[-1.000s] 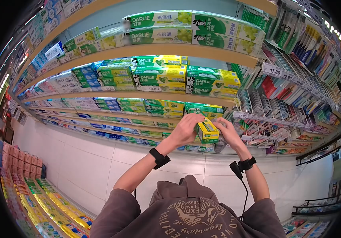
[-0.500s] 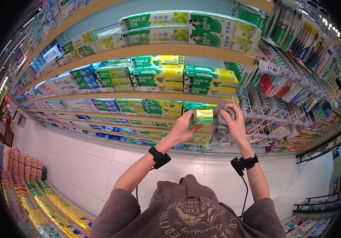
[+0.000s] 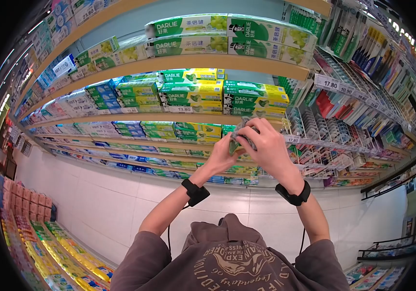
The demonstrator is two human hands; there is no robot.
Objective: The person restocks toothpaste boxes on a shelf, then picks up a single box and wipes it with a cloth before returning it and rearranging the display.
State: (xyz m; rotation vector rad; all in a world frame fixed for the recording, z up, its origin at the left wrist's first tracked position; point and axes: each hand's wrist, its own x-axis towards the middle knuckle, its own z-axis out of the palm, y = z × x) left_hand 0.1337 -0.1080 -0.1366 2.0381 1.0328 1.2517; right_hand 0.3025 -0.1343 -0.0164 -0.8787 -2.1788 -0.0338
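Observation:
In front of the toothpaste shelves, my left hand [image 3: 223,154] grips a green and yellow toothpaste box [image 3: 233,145] by its left end. Most of that box is covered by my fingers and the cloth. My right hand [image 3: 266,148] is closed on a grey cloth [image 3: 244,130], which lies over the box against its near side and top. Both hands are close together, just below a wooden shelf edge. Rows of green and yellow Darlie toothpaste boxes [image 3: 193,92] stand on the shelf above them.
Long wooden shelves [image 3: 179,62] of boxed toothpaste curve across the front. A rack of hanging toothbrushes [image 3: 372,48] with price tags [image 3: 331,83] is on the right. Pale floor tiles [image 3: 120,194] lie below. Shelves of yellow packs [image 3: 62,252] stand at lower left.
My right hand has moved left with the grey cloth, from beside the toothpaste box onto it. My left hand keeps its hold in nearly the same place.

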